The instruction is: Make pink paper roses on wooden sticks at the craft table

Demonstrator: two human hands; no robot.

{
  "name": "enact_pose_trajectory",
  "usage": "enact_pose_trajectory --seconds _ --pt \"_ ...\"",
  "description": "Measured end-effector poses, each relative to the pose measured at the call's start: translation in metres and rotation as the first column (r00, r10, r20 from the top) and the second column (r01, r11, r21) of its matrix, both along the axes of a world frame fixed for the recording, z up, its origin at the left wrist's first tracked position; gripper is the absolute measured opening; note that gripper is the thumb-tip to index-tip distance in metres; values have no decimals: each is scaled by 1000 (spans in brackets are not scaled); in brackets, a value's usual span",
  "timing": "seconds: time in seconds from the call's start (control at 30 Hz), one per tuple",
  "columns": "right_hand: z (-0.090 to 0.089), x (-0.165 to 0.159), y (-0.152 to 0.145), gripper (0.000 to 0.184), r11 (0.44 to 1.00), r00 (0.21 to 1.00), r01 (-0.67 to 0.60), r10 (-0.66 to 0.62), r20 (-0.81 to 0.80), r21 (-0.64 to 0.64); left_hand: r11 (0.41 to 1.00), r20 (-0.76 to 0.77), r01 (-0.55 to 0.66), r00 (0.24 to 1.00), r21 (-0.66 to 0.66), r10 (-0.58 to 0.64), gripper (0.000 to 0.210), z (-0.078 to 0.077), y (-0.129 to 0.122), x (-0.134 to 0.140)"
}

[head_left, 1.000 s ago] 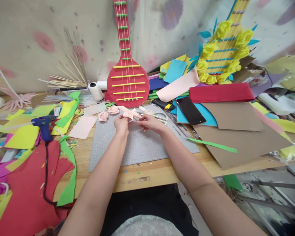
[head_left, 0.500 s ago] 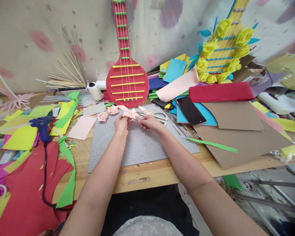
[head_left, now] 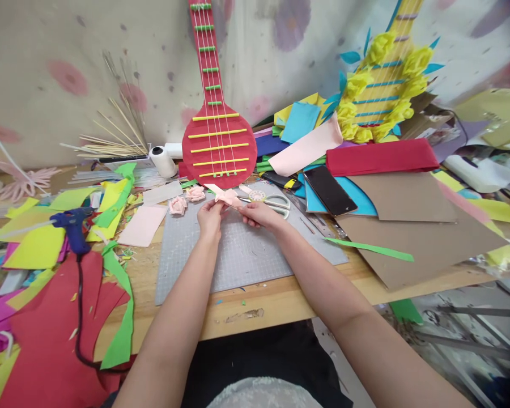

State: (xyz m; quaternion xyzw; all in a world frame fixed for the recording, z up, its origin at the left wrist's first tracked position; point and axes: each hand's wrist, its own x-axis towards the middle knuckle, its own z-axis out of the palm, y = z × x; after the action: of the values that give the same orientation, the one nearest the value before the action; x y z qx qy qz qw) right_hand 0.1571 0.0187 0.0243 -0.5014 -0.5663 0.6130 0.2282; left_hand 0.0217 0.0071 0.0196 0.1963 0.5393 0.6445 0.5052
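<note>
Between my hands is a pink paper flower (head_left: 227, 196), held just above the grey cutting mat (head_left: 246, 255). The fingers of my left hand (head_left: 210, 218) pinch its left side. My right hand (head_left: 257, 215) is closed at its right lower edge, fingertips together on the pink paper. Two finished-looking pink paper roses, one of them a rose (head_left: 177, 205) at the mat's left edge, lie left of my left hand. Scissors (head_left: 278, 205) with pale handles rest beyond my right hand, beside a small round pin wheel (head_left: 257, 195).
A red paper lute (head_left: 220, 150) leans upright behind the mat. To the left are a blue glue gun (head_left: 74, 226) with its cord, red paper (head_left: 55, 328) and green strips. At right lie a phone (head_left: 330, 191), brown card (head_left: 420, 249) and a yellow-flowered instrument (head_left: 378, 90).
The view has shifted slightly. Both hands stay on the pink flower, with only small finger movements; the flower looks turned a little.
</note>
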Motion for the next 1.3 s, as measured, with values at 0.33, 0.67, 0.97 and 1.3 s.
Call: enact_pose_trajectory --seconds 0.33,0.67,0.97,1.3 --pt "-4 -9 -2 25 992 991 128 -127 -40 20 998 84 -57 995 11 56 13 0 1 2" --pt "0 4 0 42 984 867 -48 -44 -497 -172 992 159 126 980 -26 -121 8 9 -5 4" --pt "-8 5 12 26 978 801 34 -151 -579 -207 981 86 177 982 -85 -169 12 6 -5 4" --pt "-4 8 6 49 990 754 -19 -79 -652 -143 986 62 94 994 -138 -86 13 9 -3 8"
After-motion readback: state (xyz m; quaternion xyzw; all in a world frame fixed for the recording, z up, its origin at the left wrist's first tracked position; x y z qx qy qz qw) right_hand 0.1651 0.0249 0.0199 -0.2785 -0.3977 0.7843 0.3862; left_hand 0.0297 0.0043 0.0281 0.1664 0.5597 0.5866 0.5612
